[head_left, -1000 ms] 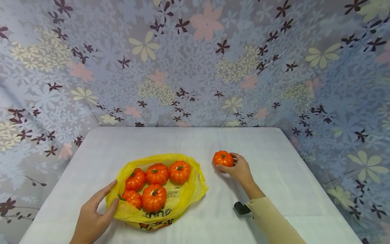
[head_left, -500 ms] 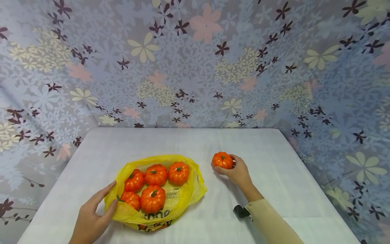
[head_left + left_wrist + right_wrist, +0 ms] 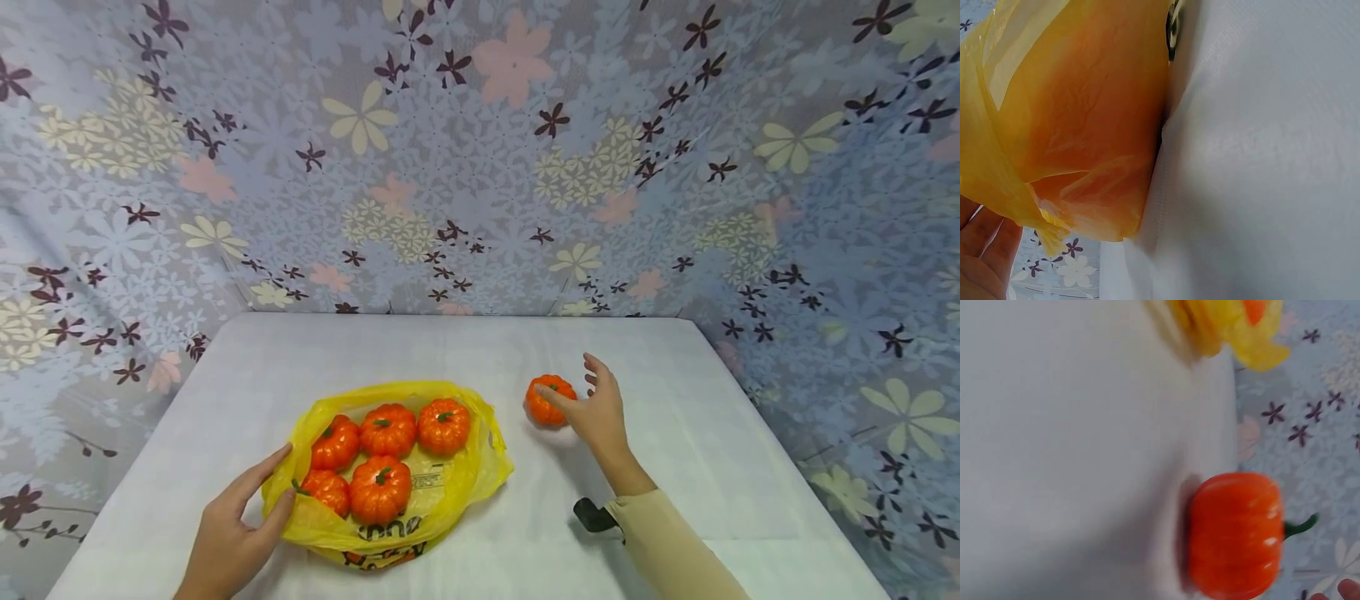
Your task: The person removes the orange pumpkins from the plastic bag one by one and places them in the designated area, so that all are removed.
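My right hand (image 3: 600, 415) has its fingers spread beside and over a small orange toy pumpkin (image 3: 551, 402), apart from it in the right wrist view. That pumpkin (image 3: 1236, 536) sits on the white table, its green stem showing. To the left lies a yellow plastic bag (image 3: 457, 500), mouth up, with several toy pumpkins (image 3: 380, 490) inside. At the bag's left end rests my left hand (image 3: 232, 529), thumb and forefinger spread along its outside. In the left wrist view its fingers (image 3: 999, 250) look straight beside the bag's edge (image 3: 997, 169).
The white-covered table (image 3: 675, 533) ends at a flower-patterned cloth backdrop (image 3: 465, 167), which also rises on both sides. A small black device (image 3: 594, 515) is fixed at the right wrist, beside the beige sleeve (image 3: 667, 546).
My right hand has let go of the lone pumpkin, its fingers opening and lifting away. The pumpkin stays in place. The left hand and bag have not moved on the table.
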The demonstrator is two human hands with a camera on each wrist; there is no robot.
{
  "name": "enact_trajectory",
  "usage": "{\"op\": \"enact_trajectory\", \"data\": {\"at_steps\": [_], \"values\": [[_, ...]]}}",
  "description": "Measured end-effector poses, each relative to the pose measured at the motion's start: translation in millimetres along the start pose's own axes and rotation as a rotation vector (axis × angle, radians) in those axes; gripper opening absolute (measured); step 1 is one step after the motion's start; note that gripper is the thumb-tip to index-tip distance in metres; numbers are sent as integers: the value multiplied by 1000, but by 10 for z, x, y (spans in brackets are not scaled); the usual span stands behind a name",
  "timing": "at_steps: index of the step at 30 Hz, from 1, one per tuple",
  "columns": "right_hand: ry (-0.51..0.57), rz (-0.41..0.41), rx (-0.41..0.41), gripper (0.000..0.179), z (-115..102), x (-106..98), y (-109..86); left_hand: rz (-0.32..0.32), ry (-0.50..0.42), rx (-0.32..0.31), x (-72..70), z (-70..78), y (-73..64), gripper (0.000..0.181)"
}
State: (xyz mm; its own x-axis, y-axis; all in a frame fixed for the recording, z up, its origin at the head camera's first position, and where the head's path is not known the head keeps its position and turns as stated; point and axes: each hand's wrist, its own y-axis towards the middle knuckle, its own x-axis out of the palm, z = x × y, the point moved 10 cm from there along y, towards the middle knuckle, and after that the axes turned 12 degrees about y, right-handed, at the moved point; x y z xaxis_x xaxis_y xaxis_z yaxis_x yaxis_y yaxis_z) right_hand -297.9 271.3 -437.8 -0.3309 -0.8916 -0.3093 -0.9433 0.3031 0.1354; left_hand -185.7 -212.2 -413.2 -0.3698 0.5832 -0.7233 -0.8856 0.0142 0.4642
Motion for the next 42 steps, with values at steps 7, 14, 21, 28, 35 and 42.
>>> {"op": "enact_trajectory", "data": {"at_steps": [7, 14, 21, 28, 35, 42], "values": [[38, 32, -109, 95, -269, 40, -75, 26, -35, 27, -27, 6, -7, 53], [108, -41, -148, 91, -399, 234, -230, 20, -14, 14, -1, -9, -25, 52], [170, -152, -166, 84, -557, 541, -418, 9, 2, 9, 20, 0, -24, 50], [179, -236, -174, 78, -625, 828, -534, 5, 9, -1, 26, 18, -10, 48], [210, -278, -213, 74, -689, 988, -627, 8, 5, 5, 24, 42, -4, 49], [194, -315, -207, 77, -669, 1160, -679, 11, 3, -3, 30, 40, 4, 48]]}}
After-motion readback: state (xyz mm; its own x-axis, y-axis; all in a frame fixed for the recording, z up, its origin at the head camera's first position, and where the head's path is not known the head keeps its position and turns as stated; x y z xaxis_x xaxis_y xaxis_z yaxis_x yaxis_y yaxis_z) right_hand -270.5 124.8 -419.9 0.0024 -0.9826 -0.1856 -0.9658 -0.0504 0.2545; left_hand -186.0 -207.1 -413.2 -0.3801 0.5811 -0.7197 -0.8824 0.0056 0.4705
